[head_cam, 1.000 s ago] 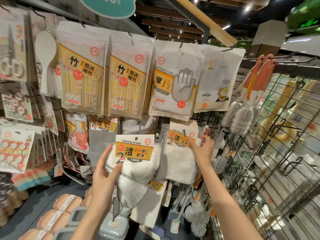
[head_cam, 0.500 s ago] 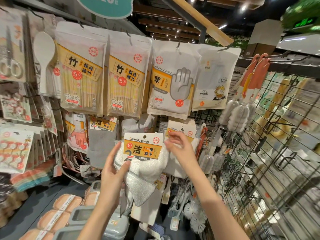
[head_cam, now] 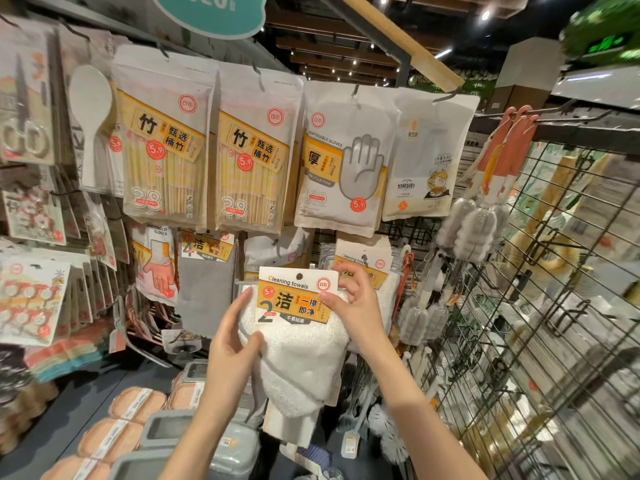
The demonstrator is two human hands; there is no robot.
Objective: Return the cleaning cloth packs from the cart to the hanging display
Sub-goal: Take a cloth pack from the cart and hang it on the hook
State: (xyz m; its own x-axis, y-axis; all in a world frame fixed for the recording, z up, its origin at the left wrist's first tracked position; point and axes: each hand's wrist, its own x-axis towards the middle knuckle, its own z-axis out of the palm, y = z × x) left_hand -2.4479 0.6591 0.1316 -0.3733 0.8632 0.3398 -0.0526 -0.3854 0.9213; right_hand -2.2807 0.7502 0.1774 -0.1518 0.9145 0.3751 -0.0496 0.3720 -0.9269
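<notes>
— 2 hands on what?
— Left hand (head_cam: 231, 344) cups the white cleaning cloth pack (head_cam: 298, 327) from the left; right hand (head_cam: 356, 306) pinches its card's right edge, near the hung packs (head_cam: 363, 268) behind.

I see a white towel pack (head_cam: 298, 337) with an orange card, upright between both hands (head_cam: 232, 344), before identical hung packs (head_cam: 367, 268).

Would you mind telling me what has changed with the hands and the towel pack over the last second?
The right hand let go of the hung towel pack behind and came left to grip the top right corner of the held cleaning towels pack. The left hand carried that pack up and rightward, toward the hung one. The left hand's grip is unchanged, and the glove bag and chopstick bags above hang as before.
</notes>
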